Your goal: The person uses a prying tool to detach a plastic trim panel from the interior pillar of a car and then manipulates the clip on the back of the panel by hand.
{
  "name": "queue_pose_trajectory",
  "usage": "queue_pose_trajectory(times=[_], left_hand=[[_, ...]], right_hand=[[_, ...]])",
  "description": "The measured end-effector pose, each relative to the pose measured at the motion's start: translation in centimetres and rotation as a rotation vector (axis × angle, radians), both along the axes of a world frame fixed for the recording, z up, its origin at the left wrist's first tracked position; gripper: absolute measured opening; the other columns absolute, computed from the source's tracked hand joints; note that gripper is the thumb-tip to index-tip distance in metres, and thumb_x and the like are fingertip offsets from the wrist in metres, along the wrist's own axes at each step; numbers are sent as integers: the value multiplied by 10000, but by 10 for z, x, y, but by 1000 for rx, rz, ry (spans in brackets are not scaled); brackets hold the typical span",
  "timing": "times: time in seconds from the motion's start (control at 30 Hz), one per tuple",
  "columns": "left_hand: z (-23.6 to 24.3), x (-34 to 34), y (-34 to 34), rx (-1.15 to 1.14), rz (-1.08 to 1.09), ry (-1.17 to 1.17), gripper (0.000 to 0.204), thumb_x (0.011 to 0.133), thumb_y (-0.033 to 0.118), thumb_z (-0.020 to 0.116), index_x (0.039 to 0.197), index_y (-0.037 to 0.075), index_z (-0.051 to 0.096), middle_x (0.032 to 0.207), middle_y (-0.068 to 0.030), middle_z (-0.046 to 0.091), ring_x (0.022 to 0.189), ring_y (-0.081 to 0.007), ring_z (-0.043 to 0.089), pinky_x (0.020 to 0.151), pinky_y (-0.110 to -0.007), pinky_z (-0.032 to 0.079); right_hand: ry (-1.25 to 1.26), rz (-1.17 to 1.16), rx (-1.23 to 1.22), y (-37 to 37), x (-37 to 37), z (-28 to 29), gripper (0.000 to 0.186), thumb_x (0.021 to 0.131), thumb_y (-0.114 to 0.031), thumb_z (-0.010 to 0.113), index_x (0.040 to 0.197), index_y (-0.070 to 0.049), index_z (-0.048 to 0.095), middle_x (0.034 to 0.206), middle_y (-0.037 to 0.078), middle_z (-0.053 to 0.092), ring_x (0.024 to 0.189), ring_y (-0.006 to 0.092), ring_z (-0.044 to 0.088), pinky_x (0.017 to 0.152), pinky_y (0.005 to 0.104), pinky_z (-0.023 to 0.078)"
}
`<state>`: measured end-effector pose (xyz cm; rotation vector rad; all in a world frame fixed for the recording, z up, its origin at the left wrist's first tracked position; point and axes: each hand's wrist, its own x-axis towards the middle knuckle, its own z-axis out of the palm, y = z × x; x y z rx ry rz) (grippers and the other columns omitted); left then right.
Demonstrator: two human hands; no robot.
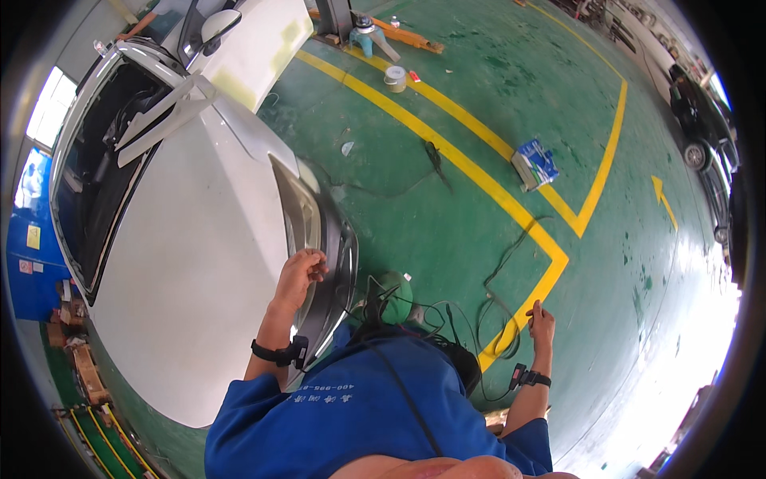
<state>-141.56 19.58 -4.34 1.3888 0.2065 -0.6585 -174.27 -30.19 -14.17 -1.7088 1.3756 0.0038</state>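
The white hood (199, 247) of a car spreads out on my left, with its headlight (302, 211) and dark bumper edge (345, 255) in front of me. My left hand (302, 275) is over the car's front corner by the headlight, its fingers curled in and nothing visible in them. I cannot tell whether it touches the car. On the other side, my right hand (541, 321) hangs above the green floor, one finger extended and the others loosely bent, holding nothing. Black cables (427, 315) run in loops between my hands, past a round green object (395, 294).
A white car door (259, 56) with yellowish patches stands outward; a person's hand (125, 36) shows beyond it. On the floor are a white bucket (395, 78), a blue-and-white box (535, 165), and a dark elongated object (435, 157). A black car (702, 120) stands far right.
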Motion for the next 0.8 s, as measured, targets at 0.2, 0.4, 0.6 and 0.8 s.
queue_pose_trajectory(times=[0.2,0.4,0.6,0.8], left_hand=[[-37,107,-48,-11,131,49,151,921,174,531,955,52,613,934,-43,634,797,-148,631,659,-278,478],[-32,256,-132,2,145,58,150,915,173,524,957,63,617,923,-29,637,779,-131,625,654,-268,474],[-19,373,-195,2,99,33,125,920,176,564,913,58,604,901,-32,621,781,-144,620,655,-275,472],[-26,479,-231,32,256,14,150,899,186,597,895,39,627,836,-33,612,775,-148,625,648,-281,477]], right_hand=[[-135,9,110,-72,125,-22,511,961,-496,526,810,-22,647,549,-2,470,452,78,421,421,257,327],[59,-284,254,-112,143,-78,528,939,-509,554,838,0,652,563,33,476,402,131,419,381,286,343],[80,-387,308,-156,230,-69,533,948,-527,523,850,-13,625,568,22,460,407,116,399,374,257,323],[103,-265,346,-241,388,-104,531,947,-520,519,830,-11,614,564,27,452,400,129,382,380,273,339]])
